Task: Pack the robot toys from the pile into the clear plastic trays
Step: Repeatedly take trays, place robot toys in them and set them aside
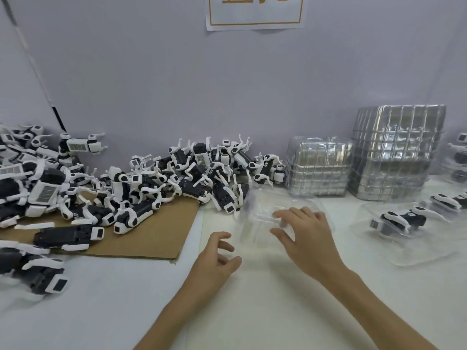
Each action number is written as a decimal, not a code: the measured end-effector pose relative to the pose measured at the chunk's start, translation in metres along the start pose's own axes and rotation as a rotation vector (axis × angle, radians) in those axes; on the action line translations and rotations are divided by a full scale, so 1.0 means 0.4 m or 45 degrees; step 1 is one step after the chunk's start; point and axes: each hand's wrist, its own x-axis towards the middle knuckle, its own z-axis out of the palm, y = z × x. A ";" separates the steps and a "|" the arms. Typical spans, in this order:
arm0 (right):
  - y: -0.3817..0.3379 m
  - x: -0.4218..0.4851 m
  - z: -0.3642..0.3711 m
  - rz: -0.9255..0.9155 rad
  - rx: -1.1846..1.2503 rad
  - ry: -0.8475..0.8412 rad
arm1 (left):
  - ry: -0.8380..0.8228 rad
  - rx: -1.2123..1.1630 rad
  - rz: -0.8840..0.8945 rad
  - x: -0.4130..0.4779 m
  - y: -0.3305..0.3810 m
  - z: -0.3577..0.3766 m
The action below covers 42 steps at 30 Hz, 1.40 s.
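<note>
A pile of black-and-white robot toys [192, 175] lies at the back centre and spreads to the left over a cardboard sheet [156, 231]. An empty clear plastic tray [260, 218] sits on the white table in front of the pile. My right hand [305, 233] rests on that tray with fingers spread over its top. My left hand [217, 258] hovers just left of the tray, fingers curled and apart, holding nothing. To the right, a clear tray [404, 238] holds one robot toy [399, 221].
Two stacks of empty clear trays [394, 152] stand against the wall at the back right. More packed trays [452, 200] sit at the far right edge. Loose robot toys [38, 271] lie at the near left. A paper sign [255, 11] hangs on the wall.
</note>
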 end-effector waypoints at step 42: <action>0.038 -0.026 -0.068 0.362 0.661 0.519 | 0.251 -0.755 0.053 0.007 0.032 -0.035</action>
